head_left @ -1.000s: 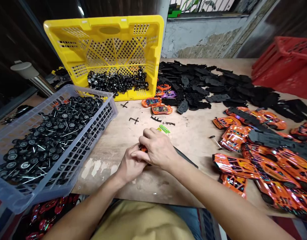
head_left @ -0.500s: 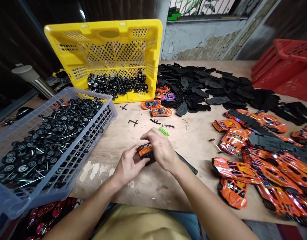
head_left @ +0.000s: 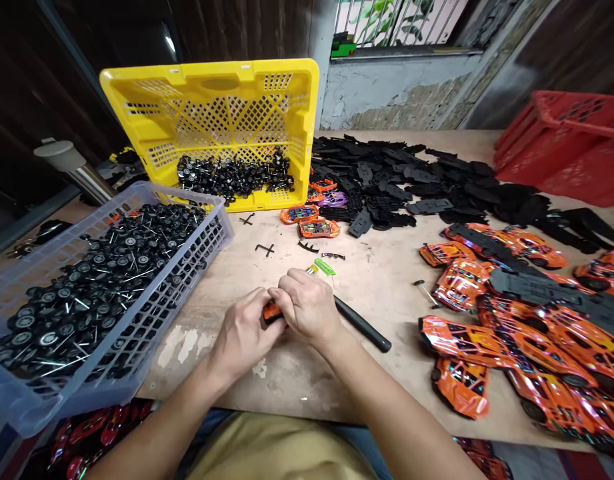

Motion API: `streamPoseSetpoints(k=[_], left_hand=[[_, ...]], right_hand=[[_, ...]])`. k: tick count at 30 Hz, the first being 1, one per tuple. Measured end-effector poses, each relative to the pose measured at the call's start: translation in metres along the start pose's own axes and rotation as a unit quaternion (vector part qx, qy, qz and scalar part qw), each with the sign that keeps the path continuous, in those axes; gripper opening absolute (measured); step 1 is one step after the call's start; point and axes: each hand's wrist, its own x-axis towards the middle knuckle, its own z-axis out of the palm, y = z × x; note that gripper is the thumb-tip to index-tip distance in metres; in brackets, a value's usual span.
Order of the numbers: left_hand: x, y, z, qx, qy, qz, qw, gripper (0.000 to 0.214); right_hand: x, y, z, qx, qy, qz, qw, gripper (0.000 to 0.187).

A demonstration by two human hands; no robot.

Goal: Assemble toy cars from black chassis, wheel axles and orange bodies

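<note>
My left hand and my right hand are closed together round a small orange toy car just above the wooden table. Only a sliver of the car shows between the fingers. A black rod-like tool lies on the table just right of my right hand. A small green piece rests a little beyond my knuckles.
A grey basket of black wheels on axles stands at the left. Behind it a tipped yellow crate holds more wheels. Black chassis plates are heaped at the back, orange car bodies at the right, red crates far right.
Both hands closed tighter over the orange car, hiding most of it, after briefly lifting it into view. The camera tilted up slightly.
</note>
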Motion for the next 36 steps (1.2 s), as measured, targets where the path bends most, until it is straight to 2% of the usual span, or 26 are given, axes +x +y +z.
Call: streamPoseSetpoints(k=[3,5,8,10,12,14,16,17,20,22,25,26,30,31,34,36], left_hand=[[-0.002,-0.029,-0.005,-0.072,0.007,-0.126,0.989,0.025],[-0.004,-0.052,-0.007,-0.185,0.028,-0.227,0.956,0.043],[-0.005,-0.076,-0.010,-0.283,-0.012,-0.351,0.893,0.051],[-0.004,-0.079,-0.012,-0.285,-0.064,-0.403,0.867,0.050],[-0.002,-0.075,-0.014,-0.287,-0.114,-0.432,0.848,0.051],[-0.003,-0.068,-0.013,-0.288,-0.143,-0.443,0.837,0.054],[-0.006,-0.063,-0.009,-0.276,-0.142,-0.445,0.840,0.056],[-0.009,-0.062,-0.007,-0.268,-0.135,-0.447,0.843,0.057],[-0.016,-0.061,0.001,-0.257,-0.114,-0.452,0.846,0.057],[-0.019,-0.062,0.004,-0.257,-0.109,-0.451,0.848,0.056],[-0.020,-0.061,0.006,-0.254,-0.110,-0.444,0.852,0.055],[-0.020,-0.061,0.006,-0.251,-0.110,-0.443,0.853,0.055],[-0.020,-0.060,0.008,-0.247,-0.105,-0.447,0.854,0.052],[-0.021,-0.061,0.008,-0.248,-0.104,-0.447,0.853,0.052],[-0.022,-0.064,0.010,-0.251,-0.104,-0.442,0.855,0.053],[-0.022,-0.066,0.012,-0.254,-0.101,-0.441,0.855,0.054]], right_hand=[[-0.026,0.029,-0.009,-0.044,-0.017,0.045,0.998,0.034],[-0.052,0.054,-0.011,-0.136,-0.046,0.114,0.983,0.041],[-0.082,0.080,-0.012,-0.222,-0.130,0.184,0.949,0.025],[-0.089,0.081,-0.017,-0.212,-0.153,0.200,0.944,0.019],[-0.093,0.068,-0.025,-0.155,-0.131,0.202,0.958,0.023],[-0.103,0.045,-0.034,-0.069,-0.083,0.202,0.973,0.028],[-0.121,0.020,-0.038,0.001,-0.042,0.220,0.975,0.030],[-0.130,0.010,-0.037,0.032,-0.050,0.224,0.973,0.030],[-0.147,-0.006,-0.032,0.052,-0.150,0.253,0.954,0.030],[-0.142,-0.007,-0.031,0.050,-0.172,0.280,0.943,0.031],[-0.119,-0.003,-0.029,0.052,-0.104,0.314,0.942,0.032],[-0.113,-0.001,-0.027,0.045,-0.102,0.323,0.940,0.033],[-0.103,0.006,-0.015,0.013,-0.213,0.324,0.922,0.027],[-0.104,0.008,-0.014,0.007,-0.206,0.325,0.923,0.026],[-0.115,0.010,-0.017,-0.007,-0.130,0.322,0.938,0.032],[-0.123,0.008,-0.019,-0.016,-0.128,0.302,0.945,0.039]])
